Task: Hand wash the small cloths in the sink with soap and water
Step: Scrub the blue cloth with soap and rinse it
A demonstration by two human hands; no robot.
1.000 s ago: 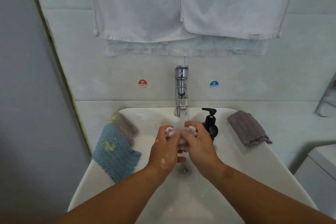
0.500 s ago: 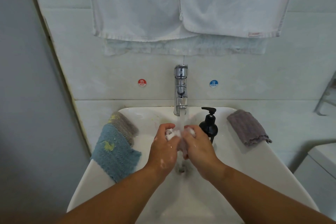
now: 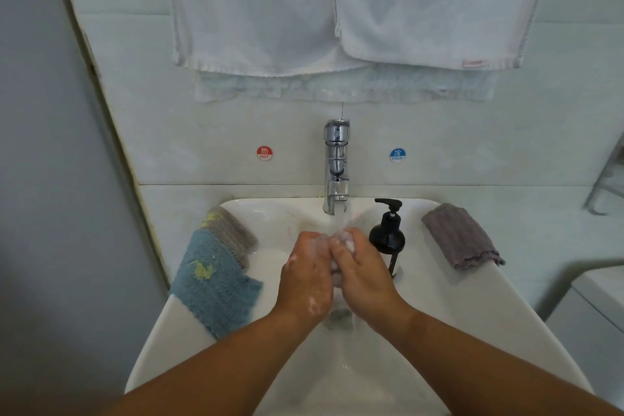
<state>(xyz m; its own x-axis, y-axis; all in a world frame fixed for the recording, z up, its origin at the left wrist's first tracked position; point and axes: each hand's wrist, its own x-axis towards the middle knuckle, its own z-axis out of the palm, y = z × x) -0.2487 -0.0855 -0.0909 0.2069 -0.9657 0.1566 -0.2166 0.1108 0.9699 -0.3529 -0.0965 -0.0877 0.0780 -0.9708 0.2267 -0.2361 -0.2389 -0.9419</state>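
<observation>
My left hand (image 3: 305,275) and my right hand (image 3: 363,272) are pressed together over the white sink (image 3: 456,314), both closed around a small pale cloth (image 3: 346,240) that is bunched and mostly hidden between them. Suds cling to both hands. Water runs from the chrome tap (image 3: 335,165) onto the cloth. A blue cloth with a yellow patch (image 3: 211,280) hangs over the sink's left rim, with a grey cloth (image 3: 231,233) behind it. A mauve-grey cloth (image 3: 461,236) lies on the right rim. A black soap pump bottle (image 3: 388,236) stands right of my hands.
White towels (image 3: 354,10) hang on the tiled wall above the tap. Red hot (image 3: 264,153) and blue cold (image 3: 397,155) stickers flank the tap. A grey wall runs down the left side. A white unit (image 3: 594,307) stands at the lower right.
My hands have shifted slightly against each other around the cloth under the running water, the fingers closing tighter over it. Everything else stays put.
</observation>
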